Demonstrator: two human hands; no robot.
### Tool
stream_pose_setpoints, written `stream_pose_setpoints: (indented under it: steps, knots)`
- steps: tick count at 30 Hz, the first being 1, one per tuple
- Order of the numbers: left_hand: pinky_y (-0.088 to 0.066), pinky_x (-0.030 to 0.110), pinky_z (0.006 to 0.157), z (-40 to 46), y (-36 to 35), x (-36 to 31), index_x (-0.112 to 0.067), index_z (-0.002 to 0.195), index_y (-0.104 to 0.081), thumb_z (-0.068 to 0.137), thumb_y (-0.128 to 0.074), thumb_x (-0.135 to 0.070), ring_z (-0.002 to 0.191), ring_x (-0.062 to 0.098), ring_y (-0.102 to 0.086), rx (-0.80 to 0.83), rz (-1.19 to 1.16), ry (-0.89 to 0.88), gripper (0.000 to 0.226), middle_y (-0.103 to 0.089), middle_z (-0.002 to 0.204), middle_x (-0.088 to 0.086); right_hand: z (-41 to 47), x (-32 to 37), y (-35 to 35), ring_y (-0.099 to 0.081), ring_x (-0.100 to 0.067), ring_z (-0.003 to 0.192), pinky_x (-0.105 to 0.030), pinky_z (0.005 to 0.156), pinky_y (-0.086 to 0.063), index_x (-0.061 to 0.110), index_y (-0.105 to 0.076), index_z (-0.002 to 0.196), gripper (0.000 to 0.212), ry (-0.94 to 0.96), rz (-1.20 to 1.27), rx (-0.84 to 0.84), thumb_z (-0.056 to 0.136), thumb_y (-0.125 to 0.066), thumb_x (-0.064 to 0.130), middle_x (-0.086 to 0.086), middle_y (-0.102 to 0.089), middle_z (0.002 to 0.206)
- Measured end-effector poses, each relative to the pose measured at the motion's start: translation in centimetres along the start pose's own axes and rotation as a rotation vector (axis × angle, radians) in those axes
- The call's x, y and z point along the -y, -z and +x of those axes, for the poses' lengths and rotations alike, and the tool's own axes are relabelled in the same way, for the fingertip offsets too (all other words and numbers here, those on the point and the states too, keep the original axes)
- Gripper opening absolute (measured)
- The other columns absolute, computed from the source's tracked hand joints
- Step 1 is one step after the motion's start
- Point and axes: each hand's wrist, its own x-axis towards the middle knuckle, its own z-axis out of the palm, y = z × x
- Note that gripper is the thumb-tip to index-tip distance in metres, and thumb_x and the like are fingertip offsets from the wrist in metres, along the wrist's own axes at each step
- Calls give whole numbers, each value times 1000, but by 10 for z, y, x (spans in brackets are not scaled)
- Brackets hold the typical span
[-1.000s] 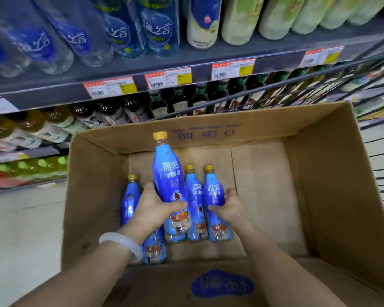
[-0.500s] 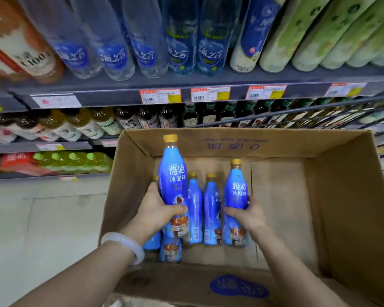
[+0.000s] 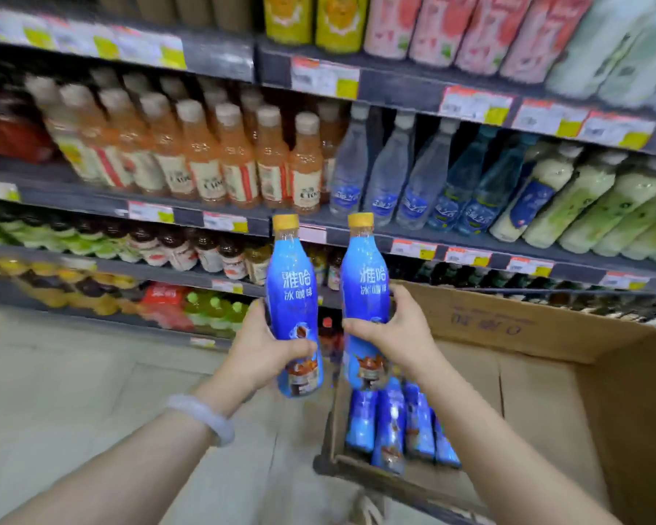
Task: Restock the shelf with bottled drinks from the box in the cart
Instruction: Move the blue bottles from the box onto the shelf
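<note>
Drinks shelf behind, hands each gripping one upright blue bottle, left hand, right hand.

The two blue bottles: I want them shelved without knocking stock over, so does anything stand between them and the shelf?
Nothing visible does. The left hand and right hand hold the two blue bottles upright in open air before the shelf. Their own slot isn't identifiable.

Shelves ahead packed with bottles; open floor left.
</note>
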Motion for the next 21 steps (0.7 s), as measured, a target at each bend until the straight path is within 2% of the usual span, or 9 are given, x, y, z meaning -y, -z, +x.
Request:
stream_pose_setpoints:
  steps: [3, 5, 8, 10, 13, 16, 19, 21]
  knots:
    - [-56, 36, 74, -22, 79, -6, -23, 87, -48, 43, -82, -5, 75, 10, -63, -83, -34, -44, 59, -66, 90, -1, -23, 56, -57, -60, -9, 81, -28, 80, -49, 15, -52, 110, 60, 88, 8, 52, 60, -86, 15, 1, -64, 97]
    - [-55, 39, 77, -37, 131, -9, -24, 87, -49, 37, -79, -12, 78, 12, -65, -160, -33, -69, 59, -67, 91, -3, -37, 90, -97, -61, -12, 82, -33, 83, -52, 12, -53, 111, 61, 134, 42, 83, 60, -86, 15, -2, -66, 100]
    - [-55, 40, 79, -61, 200, -13, -25, 88, -50, 35, -79, -15, 82, 15, -65, -278, -54, -101, 61, -67, 96, 1, -57, 138, -153, -63, -12, 80, -32, 80, -53, 13, -54, 108, 58, 212, 77, 159, 60, -86, 14, -2, -67, 99]
    - [-55, 40, 80, -75, 241, -16, -24, 88, -51, 34, -79, -15, 83, 16, -66, -349, -80, -129, 62, -68, 96, 2, -69, 168, -187, -60, -4, 74, -29, 77, -52, 16, -52, 103, 53, 275, 91, 213, 61, -85, 12, 5, -66, 91]
    - [-56, 38, 76, -88, 290, -22, -23, 91, -53, 26, -80, -20, 78, 13, -68, -438, -139, -167, 71, -70, 94, 0, -82, 205, -229, -60, 1, 74, -27, 78, -53, 24, -50, 97, 53, 356, 92, 263, 59, -86, 16, 15, -61, 85]
    - [-56, 35, 70, -92, 326, -28, -18, 98, -55, 29, -81, -16, 73, 12, -69, -509, -201, -200, 73, -70, 94, 4, -86, 232, -260, -65, -6, 81, -33, 81, -55, 32, -48, 91, 52, 397, 79, 326, 57, -86, 22, 11, -65, 91]
    - [-54, 31, 66, -87, 357, -38, -18, 94, -55, 34, -80, -14, 75, 16, -67, -568, -227, -228, 65, -69, 92, 3, -80, 259, -283, -67, -10, 85, -38, 82, -56, 27, -52, 103, 57, 413, 107, 393, 57, -86, 24, 9, -67, 95]
    - [-55, 33, 66, -76, 377, -47, -15, 97, -55, 37, -80, -10, 77, 19, -68, -575, -233, -245, 65, -70, 93, 6, -71, 279, -298, -66, -5, 82, -31, 78, -56, 27, -52, 104, 55, 434, 131, 417, 60, -85, 22, 11, -65, 94]
